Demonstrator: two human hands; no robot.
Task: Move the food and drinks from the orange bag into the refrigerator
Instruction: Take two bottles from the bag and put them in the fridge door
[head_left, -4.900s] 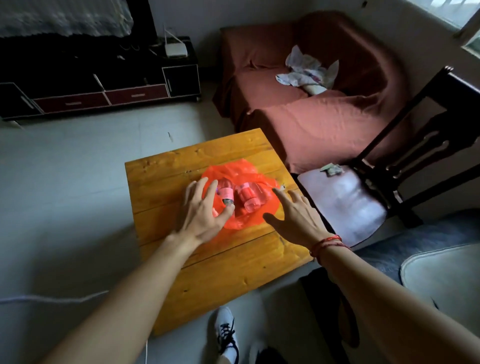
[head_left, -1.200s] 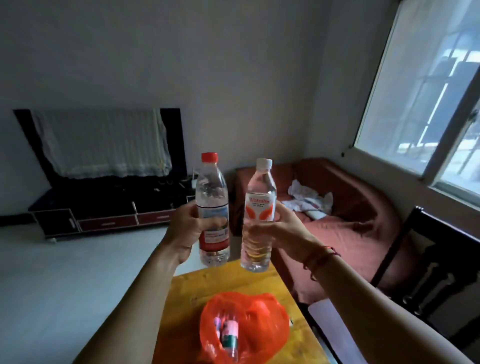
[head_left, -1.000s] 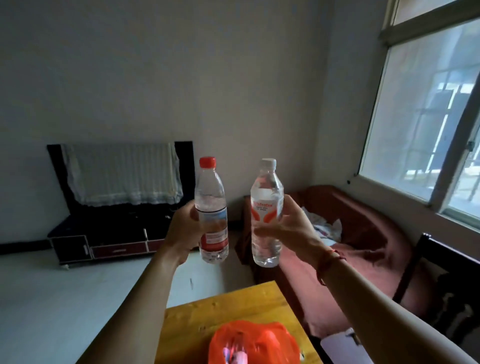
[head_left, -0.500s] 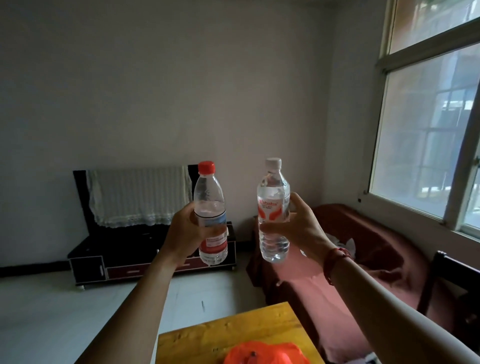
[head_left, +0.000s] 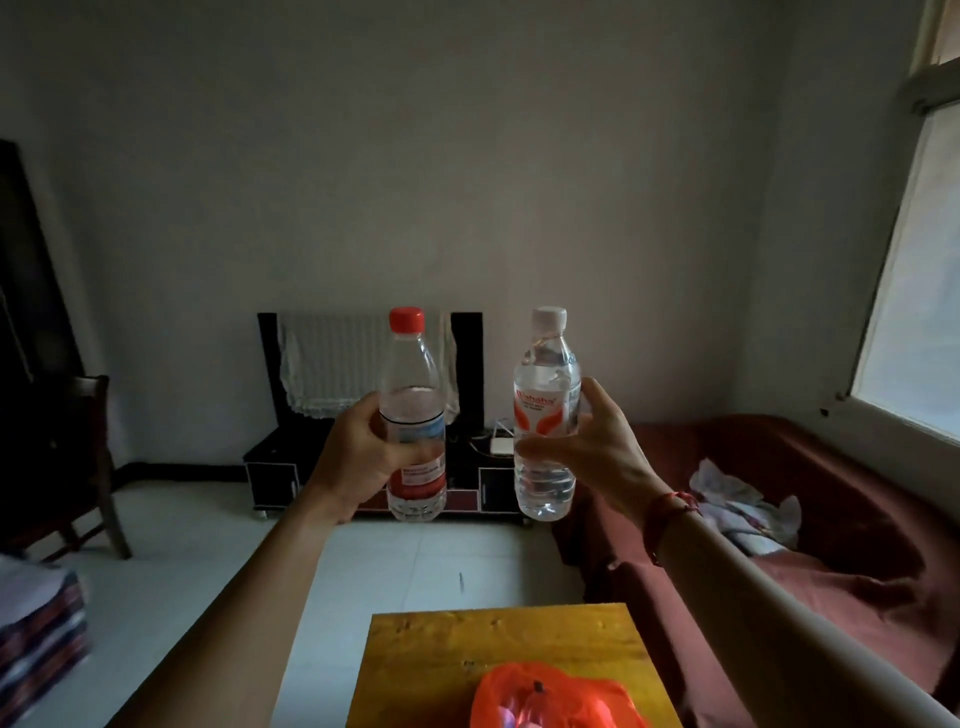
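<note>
Head camera looks out over the room, and both arms are up in front of it! The left grip (head_left: 363, 457) is wrapped around a red-capped bottle (head_left: 413, 379), fingers curled across the label at the lower half, and the bottle stands upright in the air. The right grip (head_left: 592, 457) is closed on a white-capped bottle (head_left: 545, 374), thumb in front and fingers behind the orange-and-white label, and this one is upright too. The two bottles are side by side at about the same height, apart from each other, caps level, out beyond the far edge of the counter (head_left: 498, 639). Both hold clear liquid; the red-capped one shows a waterline just above the fingers.

Down below, the orange bag (head_left: 556, 696) sits on the wooden counter toward its right edge, cut off by the bottom of the picture. Pinkish shapes show through its thin plastic, too blurred to name.

A red string bracelet (head_left: 670, 506) circles the right wrist. Behind the bottles a dark TV stand (head_left: 275, 473) stands against the wall, with a pale cloth (head_left: 332, 364) draped above it. A reddish-brown sofa (head_left: 779, 467) runs along the right under the window (head_left: 914, 312), with crumpled white fabric (head_left: 737, 499) lying on its seat. A dark wooden chair (head_left: 78, 441) stands at far left on the pale floor (head_left: 415, 561).
</note>
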